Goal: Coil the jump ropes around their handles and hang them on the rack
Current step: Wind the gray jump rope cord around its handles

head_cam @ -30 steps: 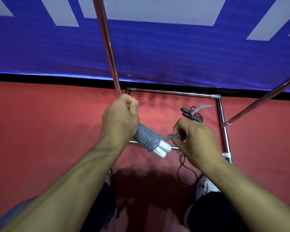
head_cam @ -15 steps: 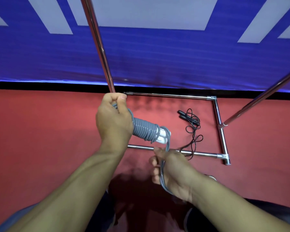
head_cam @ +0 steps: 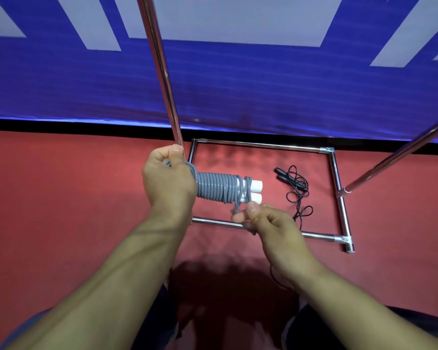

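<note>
Gray jump rope above red floor

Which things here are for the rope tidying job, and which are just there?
For the job:
- grey rope, coiled round its white handles
- left hand gripping the coil
- right hand pinching the loose end
- black rope, uncoiled on the floor
- metal rack

Just there:
- red floor
- blue banner

Grey rope coiled round white handles; black rope right of centre; chrome rack; red floor; blue banner with pale shapes, upper frame.
</note>
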`<state>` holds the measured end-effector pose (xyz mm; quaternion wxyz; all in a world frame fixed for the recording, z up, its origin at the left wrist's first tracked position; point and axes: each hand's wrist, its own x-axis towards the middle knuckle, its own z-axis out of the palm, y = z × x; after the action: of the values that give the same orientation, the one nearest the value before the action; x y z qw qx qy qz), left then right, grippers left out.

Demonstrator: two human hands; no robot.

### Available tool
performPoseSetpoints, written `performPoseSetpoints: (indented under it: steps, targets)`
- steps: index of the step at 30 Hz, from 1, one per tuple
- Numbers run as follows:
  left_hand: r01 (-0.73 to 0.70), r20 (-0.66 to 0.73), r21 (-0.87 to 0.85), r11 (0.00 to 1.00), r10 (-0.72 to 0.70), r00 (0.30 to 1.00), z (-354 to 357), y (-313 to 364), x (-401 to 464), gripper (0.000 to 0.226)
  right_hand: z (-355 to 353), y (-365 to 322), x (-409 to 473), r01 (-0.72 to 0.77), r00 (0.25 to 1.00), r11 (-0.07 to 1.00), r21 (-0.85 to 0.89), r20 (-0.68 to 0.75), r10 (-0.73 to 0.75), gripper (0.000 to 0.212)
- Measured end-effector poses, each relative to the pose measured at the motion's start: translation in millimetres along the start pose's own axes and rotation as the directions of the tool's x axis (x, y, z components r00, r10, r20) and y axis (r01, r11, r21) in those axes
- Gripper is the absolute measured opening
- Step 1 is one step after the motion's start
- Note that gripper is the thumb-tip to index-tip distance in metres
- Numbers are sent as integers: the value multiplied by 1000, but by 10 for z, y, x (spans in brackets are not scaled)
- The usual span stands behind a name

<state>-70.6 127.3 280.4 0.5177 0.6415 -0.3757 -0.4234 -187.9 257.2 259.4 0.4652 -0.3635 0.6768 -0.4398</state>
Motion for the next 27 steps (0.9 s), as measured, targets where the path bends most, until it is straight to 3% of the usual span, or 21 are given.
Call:
performPoseSetpoints:
  steps: [2,10,14,18,21,24,26,27]
  targets:
    - [27,-1,-3,1000,-27,1000,7,2,-25,25,-7,-16,19,33,999,999,-26,12,-33,33]
    - [144,41,-25,989,-143,989,38,-11,-108,23,25,-82,-35,-134,989,910,393,105,100,25]
    - [237,98,-63,970,-230,968,49,-9,-214,23,-8,-104,-5,-164,980,841,516,179,81,58]
    - [252,134,-11,968,-249,959,55,-83,-282,24,28,-102,1,-104,991,928,359,117,66,61]
    - [147,167,22,989,-148,975,34,-127,-285,21,-24,-81,39,-82,992,954,287,111,52,65]
    - [70,144,10,997,-71,987,31,-44,-239,19,-82,-61,67,-14,983,997,78,184,-1,73]
    - [171,118,-60,984,-163,980,50,9,-171,21,-121,-34,45,142,960,989,-40,251,-128,60]
    - [224,121,-88,971,-213,969,52,32,-140,22,-139,-22,24,215,941,973,-88,284,-182,42]
